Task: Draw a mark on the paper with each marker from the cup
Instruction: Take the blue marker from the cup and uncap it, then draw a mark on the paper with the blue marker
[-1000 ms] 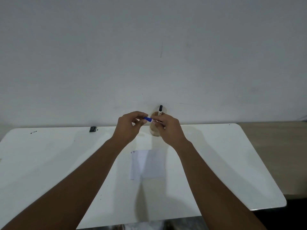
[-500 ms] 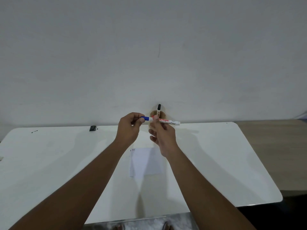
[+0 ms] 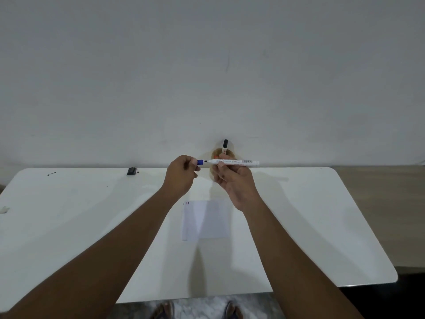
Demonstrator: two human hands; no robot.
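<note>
My right hand (image 3: 232, 180) holds a white marker (image 3: 234, 162) level above the far side of the table, its dark tip pointing left. My left hand (image 3: 181, 174) pinches the marker's blue cap (image 3: 200, 161), a small gap away from the tip. Behind my hands a tan cup (image 3: 222, 155) stands against the wall with a black-capped marker (image 3: 225, 146) upright in it. A sheet of white paper (image 3: 207, 219) lies on the table below my hands, with a few small marks at its top left corner (image 3: 186, 203).
The white table (image 3: 69, 215) runs to a rounded right edge with wooden floor beyond. A small black object (image 3: 132, 171) lies at the back left. My feet in sandals (image 3: 197, 310) show under the near edge.
The blue cap has come off the marker: my left hand pulled it left, and a gap now shows between cap and tip. My right hand turned palm-up slightly.
</note>
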